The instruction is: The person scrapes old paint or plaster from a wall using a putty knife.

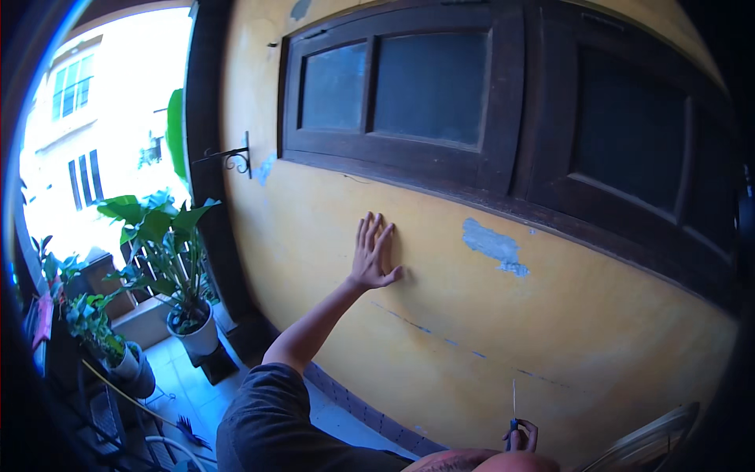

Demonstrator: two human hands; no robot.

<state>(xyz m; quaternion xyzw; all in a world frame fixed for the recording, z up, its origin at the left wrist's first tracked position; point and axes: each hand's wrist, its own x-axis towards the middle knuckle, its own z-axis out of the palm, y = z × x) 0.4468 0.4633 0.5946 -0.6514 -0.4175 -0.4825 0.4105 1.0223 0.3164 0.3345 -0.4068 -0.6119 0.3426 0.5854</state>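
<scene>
My left hand [373, 256] lies with spread fingers against the yellow wall [314, 228], below the dark wooden window [429, 86]. Low at the right, my right hand [525, 436] is closed round the dark handle of a screwdriver [514, 400]. Its thin metal shaft points upward in front of the wall. A broken dark line [429, 329] of short marks or cracks runs across the plaster between the two hands. Right of my left hand is a patch of peeled paint [494, 246], grey-blue underneath.
Potted plants [191, 330] stand on the tiled floor at the left, by a bright opening. A scrolled metal bracket [238, 156] sticks out from the wall. Dark baseboard tiles [362, 413] edge the wall's foot. A pale, curved object [645, 440] is at the lower right.
</scene>
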